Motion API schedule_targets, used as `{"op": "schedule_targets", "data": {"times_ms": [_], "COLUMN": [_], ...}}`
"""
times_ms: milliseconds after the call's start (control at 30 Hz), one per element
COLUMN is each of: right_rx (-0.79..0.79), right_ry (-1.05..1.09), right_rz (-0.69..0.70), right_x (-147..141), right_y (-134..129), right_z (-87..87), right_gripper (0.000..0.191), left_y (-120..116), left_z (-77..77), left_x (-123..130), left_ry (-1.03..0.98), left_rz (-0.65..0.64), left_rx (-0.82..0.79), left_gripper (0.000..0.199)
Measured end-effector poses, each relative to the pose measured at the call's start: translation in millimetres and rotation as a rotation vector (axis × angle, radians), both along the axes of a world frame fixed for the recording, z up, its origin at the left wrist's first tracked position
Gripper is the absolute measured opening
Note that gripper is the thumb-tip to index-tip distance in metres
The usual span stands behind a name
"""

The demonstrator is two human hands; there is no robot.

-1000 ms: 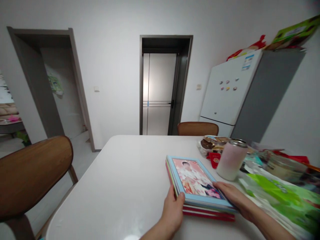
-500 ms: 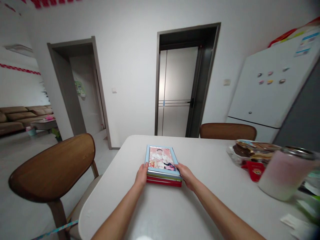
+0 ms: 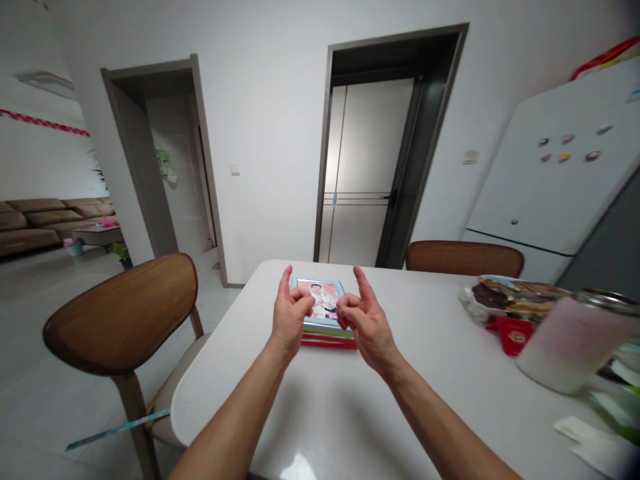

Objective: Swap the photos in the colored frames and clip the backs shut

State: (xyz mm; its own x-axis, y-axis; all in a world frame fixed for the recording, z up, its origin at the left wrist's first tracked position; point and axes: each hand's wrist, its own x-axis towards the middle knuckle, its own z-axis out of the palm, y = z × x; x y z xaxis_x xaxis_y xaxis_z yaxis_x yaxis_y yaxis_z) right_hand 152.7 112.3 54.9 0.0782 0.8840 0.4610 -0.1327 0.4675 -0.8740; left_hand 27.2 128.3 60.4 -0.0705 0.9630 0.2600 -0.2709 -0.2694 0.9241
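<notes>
A light-blue picture frame (image 3: 325,303), with a picture in pink and white tones behind its pane, lies on top of a flat stack. Under it show a green edge and red items (image 3: 327,342), whose kind I cannot tell. My left hand (image 3: 290,317) is raised in front of the frame's left side, index finger pointing up and the other fingers curled in against the thumb. On the right side my right hand (image 3: 367,323) makes a matching shape. Both hands look free of the stack and hold nothing visible. They partly cover the frame's sides.
The stack lies on a white table (image 3: 425,347). To the right stand a pink-and-white jar (image 3: 570,340), packaged food (image 3: 515,297) and a red packet (image 3: 515,333). A wooden chair (image 3: 125,313) is at the left, another chair (image 3: 465,259) behind the table.
Both hands have let go of the stack's sides and lifted, index fingers now upright and other fingers curled. The stack stays on the table; the camera view has shifted slightly.
</notes>
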Motion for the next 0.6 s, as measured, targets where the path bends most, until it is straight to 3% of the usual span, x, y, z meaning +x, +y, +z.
{"op": "schedule_targets", "data": {"times_ms": [100,167,300,433,600], "right_rx": [0.039,0.009,-0.109,-0.303,-0.437], "right_ry": [0.215,0.289,0.350,0.298,0.071], "right_rz": [0.180,0.221,0.233,0.135,0.137], "right_x": [-16,-19,-20,-19,-20], "right_y": [-24,-31,-32,-21,-13], "right_z": [19.8,22.5,10.2,-6.3,-16.3], "right_gripper": [0.072,0.071,0.067,0.024,0.053], "left_y": [-26,-36,-38,-26,-20], "left_z": [25.2,29.3,14.6,-4.7,-11.4], "left_x": [15,19,16,9,3], "left_ry": [-0.193,-0.298,-0.353,-0.348,-0.265], "left_rz": [-0.260,-0.359,-0.345,-0.317,-0.413], "left_rx": [0.126,0.143,0.014,-0.181,-0.383], "left_gripper": [0.073,0.077,0.074,0.033,0.061]}}
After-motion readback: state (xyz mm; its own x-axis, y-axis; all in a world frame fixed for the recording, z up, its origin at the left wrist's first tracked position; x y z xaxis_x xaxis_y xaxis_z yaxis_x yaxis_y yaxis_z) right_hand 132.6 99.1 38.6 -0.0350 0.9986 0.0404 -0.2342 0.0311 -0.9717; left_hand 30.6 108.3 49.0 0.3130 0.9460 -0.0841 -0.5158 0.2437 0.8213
